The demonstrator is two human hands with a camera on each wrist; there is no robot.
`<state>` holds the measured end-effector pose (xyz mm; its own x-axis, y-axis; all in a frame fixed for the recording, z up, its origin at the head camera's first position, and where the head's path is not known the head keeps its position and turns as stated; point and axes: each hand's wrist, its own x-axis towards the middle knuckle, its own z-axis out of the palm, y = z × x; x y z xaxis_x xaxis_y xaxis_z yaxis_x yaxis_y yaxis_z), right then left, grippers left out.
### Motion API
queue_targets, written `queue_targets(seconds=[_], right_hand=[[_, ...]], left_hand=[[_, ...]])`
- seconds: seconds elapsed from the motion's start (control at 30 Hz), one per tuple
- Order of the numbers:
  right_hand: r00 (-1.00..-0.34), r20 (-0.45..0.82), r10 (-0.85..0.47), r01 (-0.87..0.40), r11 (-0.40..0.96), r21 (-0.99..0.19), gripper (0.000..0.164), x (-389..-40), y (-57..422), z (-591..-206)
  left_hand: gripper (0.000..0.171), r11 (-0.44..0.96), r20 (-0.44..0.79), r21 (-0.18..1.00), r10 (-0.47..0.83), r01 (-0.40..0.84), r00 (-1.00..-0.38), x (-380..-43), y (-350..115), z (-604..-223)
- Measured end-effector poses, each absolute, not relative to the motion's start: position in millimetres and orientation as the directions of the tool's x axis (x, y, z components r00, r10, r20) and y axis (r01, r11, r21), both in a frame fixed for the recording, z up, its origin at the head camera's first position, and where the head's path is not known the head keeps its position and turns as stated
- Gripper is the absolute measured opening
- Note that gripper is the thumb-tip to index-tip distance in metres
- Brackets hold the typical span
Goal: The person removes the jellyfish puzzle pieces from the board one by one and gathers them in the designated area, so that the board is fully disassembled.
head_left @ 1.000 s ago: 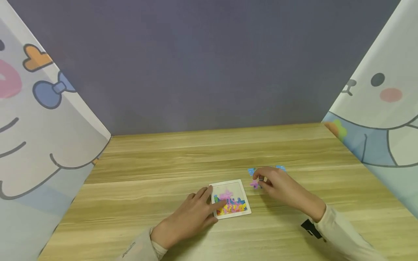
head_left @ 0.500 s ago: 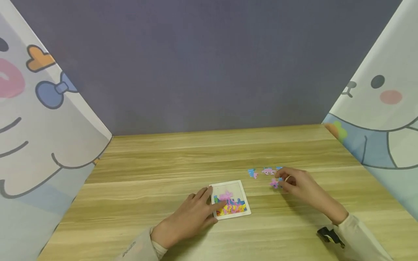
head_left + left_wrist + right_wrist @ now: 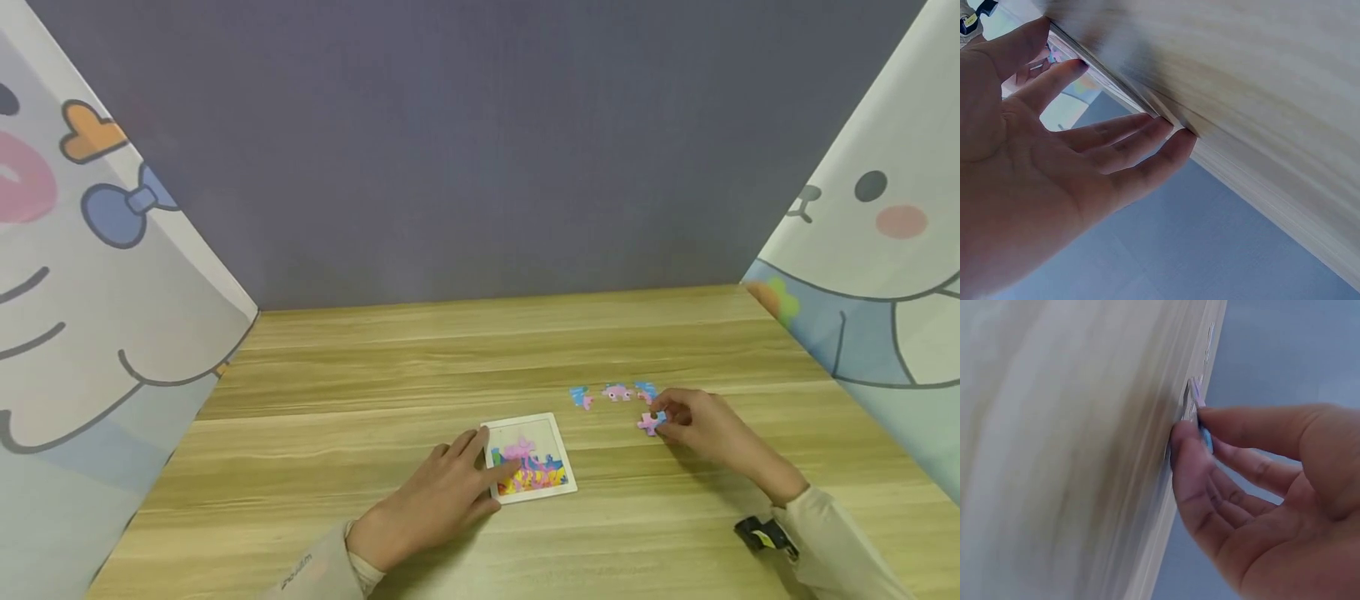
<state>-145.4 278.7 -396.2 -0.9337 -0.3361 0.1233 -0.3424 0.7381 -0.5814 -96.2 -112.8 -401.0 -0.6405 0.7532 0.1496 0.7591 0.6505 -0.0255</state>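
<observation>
A white-framed jigsaw tray lies on the table, its lower part filled with colourful pieces and its upper part bare. My left hand rests on its left side with fingers spread, one finger reaching over the picture. The left wrist view shows that hand's fingertips down at table level. To the right, my right hand pinches a pink and blue jigsaw piece between thumb and finger. In the right wrist view the piece appears edge-on, tilted, close over the table.
Beyond the right hand lie loose jigsaw pieces: a blue and pink one, a pink one with eyes and a blue one. A black device is worn at the right wrist. A grey wall stands behind the table.
My right hand has moved rightward with the pinched piece, away from the tray, uncovering the loose pieces behind it. The left hand and tray have stayed put.
</observation>
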Motion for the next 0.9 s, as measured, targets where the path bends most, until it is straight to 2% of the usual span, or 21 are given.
queue_targets(seconds=[0.1, 0.3, 0.53, 0.9], right_hand=[[-0.935, 0.136, -0.328, -0.35, 0.779, -0.521, 0.019, -146.9, 279.1, -398.9], [-0.93, 0.142, -0.338, -0.364, 0.798, -0.48, 0.02, -146.2, 282.0, -400.8], [-0.91, 0.188, -0.37, -0.415, 0.79, -0.451, 0.019, -146.3, 284.2, -398.9], [-0.911, 0.192, -0.365, -0.412, 0.803, -0.431, 0.024, -144.2, 283.9, -403.6]], left_hand=[[0.048, 0.652, 0.146, -0.028, 0.753, 0.758, -0.642, -96.5, -113.6, -400.5], [0.048, 0.658, 0.113, 0.006, 0.748, 0.753, -0.654, -96.5, -112.3, -400.1], [0.048, 0.644, 0.126, -0.017, 0.76, 0.765, -0.637, -95.5, -111.1, -400.5], [0.047, 0.664, 0.092, -0.02, 0.745, 0.747, -0.66, -93.7, -111.0, -399.2]])
